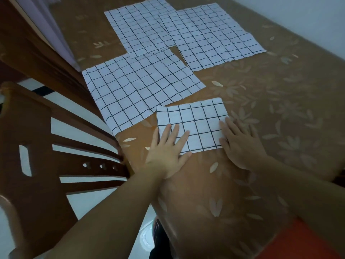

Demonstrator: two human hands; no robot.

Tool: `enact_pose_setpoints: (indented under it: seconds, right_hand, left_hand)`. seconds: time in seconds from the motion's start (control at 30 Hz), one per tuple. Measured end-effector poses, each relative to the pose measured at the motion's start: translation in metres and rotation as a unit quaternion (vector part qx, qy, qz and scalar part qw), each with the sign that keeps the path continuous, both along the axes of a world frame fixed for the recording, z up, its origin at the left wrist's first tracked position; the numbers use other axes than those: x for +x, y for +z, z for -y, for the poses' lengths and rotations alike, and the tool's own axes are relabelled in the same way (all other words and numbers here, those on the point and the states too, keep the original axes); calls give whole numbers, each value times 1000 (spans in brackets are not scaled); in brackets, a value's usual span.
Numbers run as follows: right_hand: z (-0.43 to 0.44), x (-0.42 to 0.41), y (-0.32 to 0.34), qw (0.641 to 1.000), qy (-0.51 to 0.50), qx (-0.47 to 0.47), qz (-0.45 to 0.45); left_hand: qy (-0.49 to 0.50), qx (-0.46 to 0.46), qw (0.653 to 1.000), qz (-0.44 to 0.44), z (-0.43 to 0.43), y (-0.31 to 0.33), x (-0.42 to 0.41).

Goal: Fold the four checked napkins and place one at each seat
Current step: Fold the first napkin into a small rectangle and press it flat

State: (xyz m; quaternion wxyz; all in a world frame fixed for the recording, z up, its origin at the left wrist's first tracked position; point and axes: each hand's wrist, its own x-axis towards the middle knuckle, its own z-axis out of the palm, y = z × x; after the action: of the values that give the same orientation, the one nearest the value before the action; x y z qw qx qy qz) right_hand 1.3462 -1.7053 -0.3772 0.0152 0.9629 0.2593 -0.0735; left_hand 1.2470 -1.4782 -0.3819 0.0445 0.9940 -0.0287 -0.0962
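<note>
Folded napkin (192, 126), long axis left to right: my left hand (166, 150) presses its near-left corner, fingers (176, 132) spread; my right hand (240, 144) flattens its right end, fingers straight, close together.

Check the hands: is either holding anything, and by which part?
Nothing gripped: left hand presses flat on the folded napkin at its near-left corner; right hand on its right edge.
</note>
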Motion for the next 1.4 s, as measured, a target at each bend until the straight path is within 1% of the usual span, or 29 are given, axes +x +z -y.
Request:
enact_pose_setpoints:
  seconds: [0.07, 0.13, 0.27, 0.4, 0.47, 0.53, 0.67, 0.73, 0.83, 0.87, 0.93, 1.0, 1.03, 1.1, 1.2, 1.3, 1.33, 1.4]
  right_hand:
    - [1, -3, 4, 1000, -6, 22, 2]
    - [2, -7, 6, 999, -14, 49, -2]
    - [9, -12, 8, 995, 1, 97, 24]
    - [11, -17, 9, 984, 101, 127, 79]
    - [6, -21, 8, 978, 125, 144, 89]
    - [-7, -26, 8, 975, 128, 157, 90]
    - [-32, -32, 6, 965, 148, 202, 80]
    - [-36, -29, 8, 968, 136, 200, 62]
    - [-30, -23, 17, 978, 122, 164, 44]
    - [-26, -20, 22, 980, 107, 163, 36]
    - [-18, -18, 33, 980, 76, 180, 36]
    - [-15, -19, 39, 978, 69, 189, 59]
    - [-14, -21, 41, 978, 76, 185, 62]
    - [-16, -22, 45, 977, 71, 196, 33]
    - [-16, -9, 63, 959, -16, 277, -62]
    - [-11, 6, 99, 932, -73, 312, -169]
    - [-8, 9, 113, 917, -93, 336, -194]
    - [0, 13, 137, 870, -138, 409, -240]
  left_hand:
    - [-29, -25, 995, 93, 4, 1, -3]
    - [-43, -59, 984, 160, 7, -2, -4]
    - [-59, -80, 976, 196, 7, -1, -2]
    - [-105, -50, 969, 218, 5, -5, 6]
    - [-110, -39, 967, 228, 6, -5, 7]
    - [-111, -51, 964, 235, 9, -3, 7]
    - [-127, -115, 963, 206, 14, 8, 5]
    - [-118, -129, 970, 170, 11, 16, 0]
    - [-80, -137, 982, 106, -9, 19, -5]
    - [-83, -137, 982, 105, -16, 19, -6]
    - [-83, -130, 980, 129, -26, 21, -7]
    - [-49, -138, 978, 150, -27, 24, -4]
    - [-33, -158, 974, 156, -24, 27, -3]
    - [-1, -232, 958, 171, -13, 41, 1]
    - [96, -349, 915, 180, -6, 66, 12]
    - [204, -397, 886, 129, -12, 88, 26]
    - [251, -443, 853, 115, -13, 95, 29]
    - [321, -594, 736, 50, -14, 106, 36]
